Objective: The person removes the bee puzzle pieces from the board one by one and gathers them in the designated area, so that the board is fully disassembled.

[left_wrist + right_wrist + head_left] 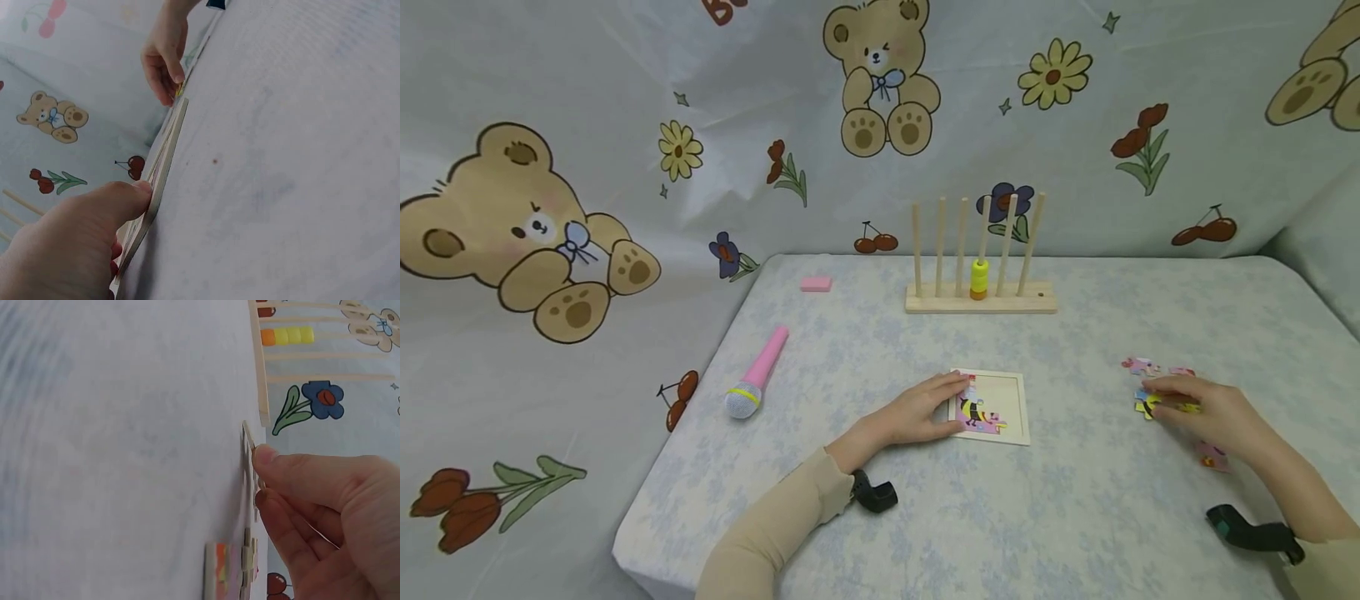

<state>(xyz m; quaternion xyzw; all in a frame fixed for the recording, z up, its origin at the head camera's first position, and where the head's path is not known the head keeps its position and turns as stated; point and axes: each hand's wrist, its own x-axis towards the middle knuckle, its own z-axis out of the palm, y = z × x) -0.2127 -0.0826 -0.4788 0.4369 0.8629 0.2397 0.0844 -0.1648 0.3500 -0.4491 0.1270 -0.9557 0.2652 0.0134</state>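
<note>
A square wooden jigsaw tray (1017, 408) lies on the table, with joined pink, yellow and black bee-picture pieces (977, 417) in its left part. My left hand (917, 412) holds the tray's left side, its thumb (134, 199) on the rim and some fingers hidden behind it. To the right, my right hand (1213, 408) pinches a jigsaw piece (1144, 403) with blue, yellow and black on it between thumb and fingers. One edge of this thin piece (248, 432) is tilted up from the cloth. Other loose pieces (1213, 456) lie around and partly under that hand.
A wooden peg rack (925, 304) with yellow and orange beads (979, 279) on one rod stands at the back. Left of the tray lies a pink toy microphone (760, 371). A pink block (816, 284) sits near the back left edge of the cloth-covered table (850, 333).
</note>
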